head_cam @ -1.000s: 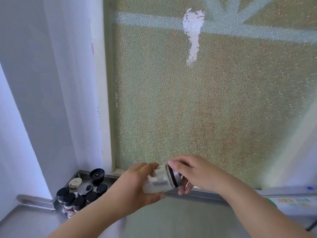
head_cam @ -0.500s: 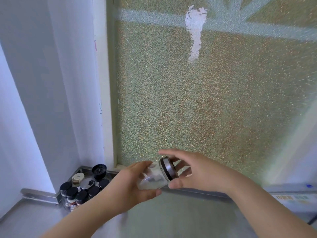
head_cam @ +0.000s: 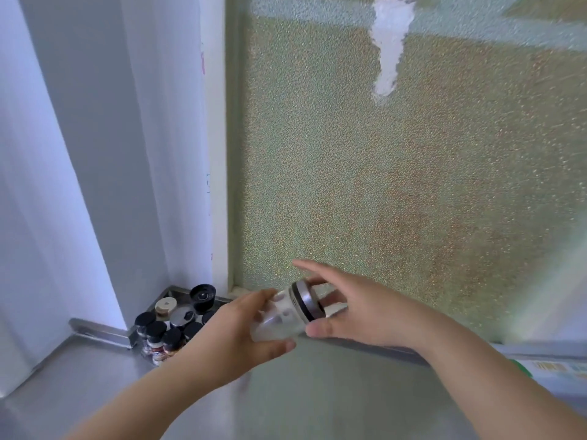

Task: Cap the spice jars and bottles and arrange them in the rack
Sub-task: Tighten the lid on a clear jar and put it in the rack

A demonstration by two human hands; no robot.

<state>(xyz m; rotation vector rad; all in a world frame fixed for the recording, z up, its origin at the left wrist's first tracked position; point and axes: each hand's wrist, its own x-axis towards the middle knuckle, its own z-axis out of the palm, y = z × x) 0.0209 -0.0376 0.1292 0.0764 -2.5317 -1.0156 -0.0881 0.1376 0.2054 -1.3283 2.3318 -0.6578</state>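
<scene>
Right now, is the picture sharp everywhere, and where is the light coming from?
Head view: daylight glows through the frosted window pane, brightest at the right edge. The glass jar, gripped by the left hand, and the right hand at its metal cap look slightly smeared. The wall corner bows from the wide lens. The spice jars are small, labels unreadable.

One head-worn, wide-angle view looks forward and slightly down at a frosted window pane (head_cam: 413, 185) that fills the centre and right of the frame. The steel counter (head_cam: 79, 376) runs along the bottom edge, close beneath the camera. A white curtain (head_cam: 63, 154) hangs at left.
</scene>
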